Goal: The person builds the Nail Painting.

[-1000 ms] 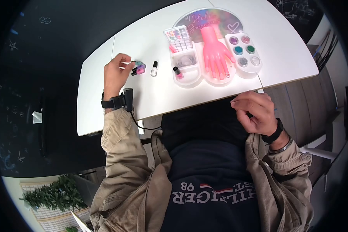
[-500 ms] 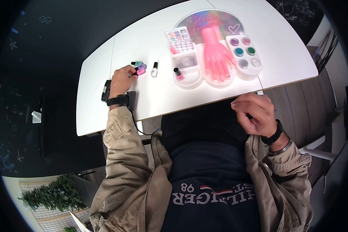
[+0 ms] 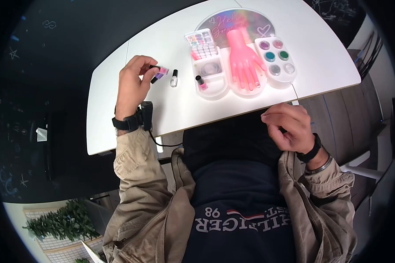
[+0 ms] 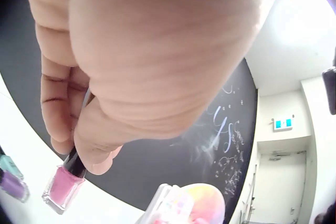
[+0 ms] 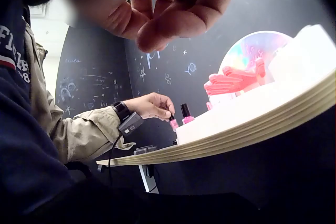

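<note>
My left hand (image 3: 133, 83) pinches the black cap of a pink nail polish bottle (image 4: 63, 190) between thumb and fingers. The bottle hangs tilted, glass end down in the left wrist view, close over the white table. Just beyond it lie a purple nail polish bottle (image 4: 13, 186) and a teal one (image 4: 9, 166), the teal hidden in the head view. A clear nail polish bottle (image 3: 174, 79) with a black cap lies to their right. Near the table's front edge my right hand (image 3: 289, 125) is held in the air, fingers loosely curled around nothing.
A white manicure stand (image 3: 215, 94) holds a pink model hand (image 3: 245, 61), pots of coloured glitter (image 3: 271, 56), a case of small compartments (image 3: 202, 39) and another pink polish bottle (image 3: 201, 82). Behind it rises a round printed panel (image 3: 219, 26). A cable (image 3: 164, 145) trails from my left wrist.
My left hand dipped down to the bottles, took the pink nail polish by its cap and lifted it slightly. My right hand has stayed where it was.
</note>
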Motion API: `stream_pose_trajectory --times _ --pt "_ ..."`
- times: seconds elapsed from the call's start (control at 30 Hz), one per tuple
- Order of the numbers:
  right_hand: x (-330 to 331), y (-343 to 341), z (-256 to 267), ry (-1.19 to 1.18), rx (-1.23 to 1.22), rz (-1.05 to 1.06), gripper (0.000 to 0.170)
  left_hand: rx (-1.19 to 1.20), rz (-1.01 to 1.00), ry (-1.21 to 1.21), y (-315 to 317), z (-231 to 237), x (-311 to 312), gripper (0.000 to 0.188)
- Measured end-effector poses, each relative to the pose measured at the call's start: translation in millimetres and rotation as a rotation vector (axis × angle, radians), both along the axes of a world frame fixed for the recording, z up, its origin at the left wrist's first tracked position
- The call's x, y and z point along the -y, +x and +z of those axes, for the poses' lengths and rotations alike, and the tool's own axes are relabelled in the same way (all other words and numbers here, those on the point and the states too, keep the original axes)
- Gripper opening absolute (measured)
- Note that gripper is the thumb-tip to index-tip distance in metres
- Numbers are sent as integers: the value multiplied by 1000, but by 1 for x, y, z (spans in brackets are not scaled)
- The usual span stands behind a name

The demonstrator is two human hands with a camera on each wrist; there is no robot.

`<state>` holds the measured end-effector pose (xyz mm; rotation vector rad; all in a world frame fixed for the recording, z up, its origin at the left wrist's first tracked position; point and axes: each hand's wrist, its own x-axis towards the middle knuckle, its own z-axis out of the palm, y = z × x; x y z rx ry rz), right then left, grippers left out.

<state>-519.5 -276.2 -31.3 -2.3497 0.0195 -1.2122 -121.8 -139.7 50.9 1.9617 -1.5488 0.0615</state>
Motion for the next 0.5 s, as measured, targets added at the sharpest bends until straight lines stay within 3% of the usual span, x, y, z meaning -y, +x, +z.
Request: stream_pose_trajectory --times 0.23,0.5 --pt "-1 -1 3 6 -6 2 23 -170 -349 -129 -61 -4 19 19" --pt "0 -1 -1 13 12 5 23 0 -320 -17 -78 -33 32 24"
